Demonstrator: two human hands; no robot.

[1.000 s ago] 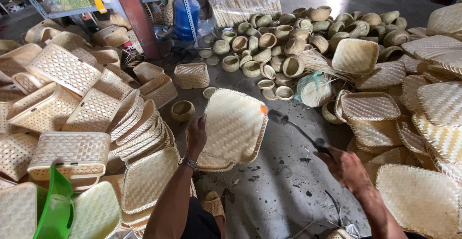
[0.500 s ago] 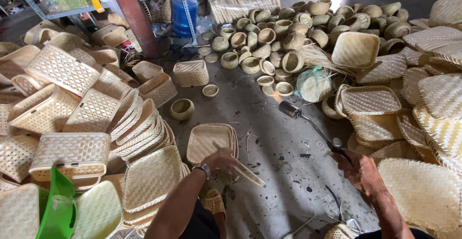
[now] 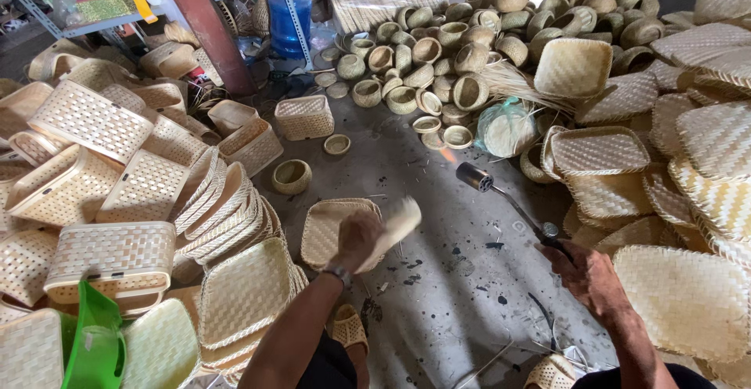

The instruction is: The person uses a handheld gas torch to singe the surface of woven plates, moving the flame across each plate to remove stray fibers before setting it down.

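1. Since half a second ago the woven tray point(image 3: 395, 228) has swung from lying flat and low to standing up in the left hand point(image 3: 356, 240), blurred by motion.
2. The tray sits edge-on to the camera, its long axis slanting from lower left up to the right, over the concrete floor point(image 3: 438, 279).
3. The left hand is clenched around the tray's lower end.
4. Just beside it, a square woven basket point(image 3: 325, 228) lies on the floor.
5. The right hand point(image 3: 587, 275) grasps the gas torch point(image 3: 508, 201), whose nozzle points up-left with a small flame.
6. Stacked trays point(image 3: 227, 209) lean at left; round baskets point(image 3: 438, 52) lie heaped beyond.
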